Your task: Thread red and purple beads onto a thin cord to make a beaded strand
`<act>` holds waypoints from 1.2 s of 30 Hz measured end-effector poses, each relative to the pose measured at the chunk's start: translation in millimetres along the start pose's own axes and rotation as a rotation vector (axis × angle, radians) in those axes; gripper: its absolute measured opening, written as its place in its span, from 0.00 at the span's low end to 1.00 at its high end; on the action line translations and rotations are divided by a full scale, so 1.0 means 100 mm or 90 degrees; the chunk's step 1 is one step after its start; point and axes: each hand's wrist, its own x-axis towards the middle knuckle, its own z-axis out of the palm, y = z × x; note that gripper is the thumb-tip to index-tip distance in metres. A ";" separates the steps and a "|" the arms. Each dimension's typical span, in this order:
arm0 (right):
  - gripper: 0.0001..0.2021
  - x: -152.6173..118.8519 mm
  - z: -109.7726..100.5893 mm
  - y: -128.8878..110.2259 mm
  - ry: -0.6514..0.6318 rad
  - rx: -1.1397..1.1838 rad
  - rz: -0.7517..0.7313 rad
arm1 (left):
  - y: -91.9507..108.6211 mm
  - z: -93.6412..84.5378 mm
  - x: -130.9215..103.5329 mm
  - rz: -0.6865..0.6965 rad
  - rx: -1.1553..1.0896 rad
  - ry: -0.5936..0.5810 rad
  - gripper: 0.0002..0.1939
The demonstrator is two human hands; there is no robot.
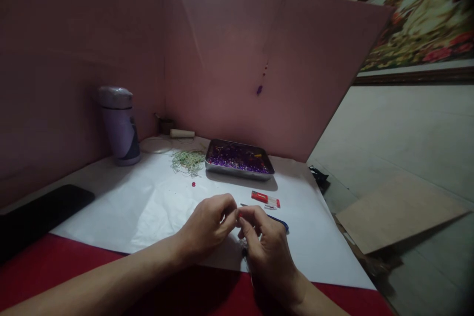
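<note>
Over the white sheet (166,207) my left hand (211,219) and my right hand (264,237) meet with fingertips pinched together. Between the right thumb and index finger shows a small red bead (240,216). What the left fingertips pinch is too small to make out. Below the right hand hangs something dark and clear, partly hidden by the palm. A blue-handled tool (279,222) lies under and beyond the right hand. Past it sit a red and clear packet (265,199) and a small metal piece (270,207). Another red bead (193,184) rests farther left.
A metal tray (239,173) of purple beads stands at the back, beside a heap of greenish threads (188,162). A purple flask (120,128) is at left, near a black flat object (48,207). A beaded strand (259,89) hangs against the pink partition (229,59).
</note>
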 end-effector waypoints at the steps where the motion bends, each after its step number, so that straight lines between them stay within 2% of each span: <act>1: 0.06 0.00 0.00 0.00 0.001 -0.002 0.010 | 0.00 0.00 0.01 -0.015 -0.016 0.001 0.08; 4: 0.05 0.02 -0.03 -0.02 0.015 -0.026 0.030 | 0.00 -0.02 0.03 -0.040 -0.050 0.021 0.08; 7: 0.07 0.06 -0.05 -0.04 0.032 0.021 0.059 | 0.03 -0.03 0.03 -0.017 -0.054 0.035 0.09; 12: 0.08 0.10 -0.01 -0.05 -0.110 0.382 0.228 | 0.07 -0.05 0.03 0.031 -0.033 0.074 0.08; 14: 0.08 0.10 0.01 -0.04 -0.111 0.447 0.257 | 0.08 -0.05 0.02 0.025 -0.040 0.081 0.08; 21: 0.11 0.11 -0.02 -0.02 -0.043 0.421 0.254 | 0.09 -0.08 0.04 -0.020 -0.132 0.074 0.11; 29: 0.08 0.09 -0.05 -0.01 0.039 0.377 0.206 | -0.17 -0.06 0.13 -0.125 -0.125 0.062 0.04; 33: 0.08 0.10 -0.07 -0.03 0.036 0.381 0.196 | -0.19 -0.02 0.13 -0.163 -0.249 0.017 0.05; 36: 0.08 0.11 -0.09 -0.06 0.039 0.383 0.203 | -0.16 0.00 0.10 -0.153 -0.251 -0.021 0.06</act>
